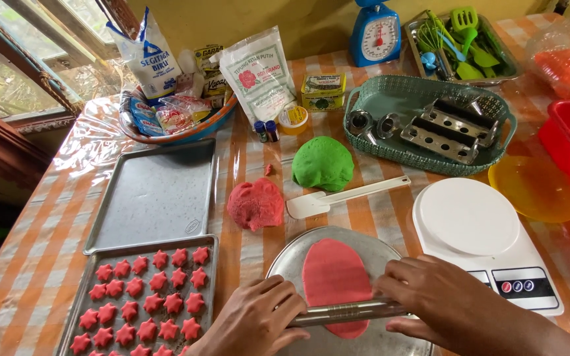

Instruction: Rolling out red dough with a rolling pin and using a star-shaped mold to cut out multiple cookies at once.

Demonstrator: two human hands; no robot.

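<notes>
Both my hands press a metal rolling pin (pixel 344 311) across the near end of a flat red dough sheet (pixel 334 280), which lies on a round metal plate (pixel 285 260) at the desk's near edge. Left hand (pixel 255 320) curls palm-down over the pin's left end, right hand (pixel 440 300) over the right end, fingers loosely closed on it. To roll well I judge: even pressure both sides, pin square to the oval, short strokes, stay on the plate. Near-left corner: tray of red star cutouts (pixel 143 296). Farther: red dough lump (pixel 256 204), white spatula (pixel 338 198), green dough ball (pixel 322 163), empty tray (pixel 156 194).
</notes>
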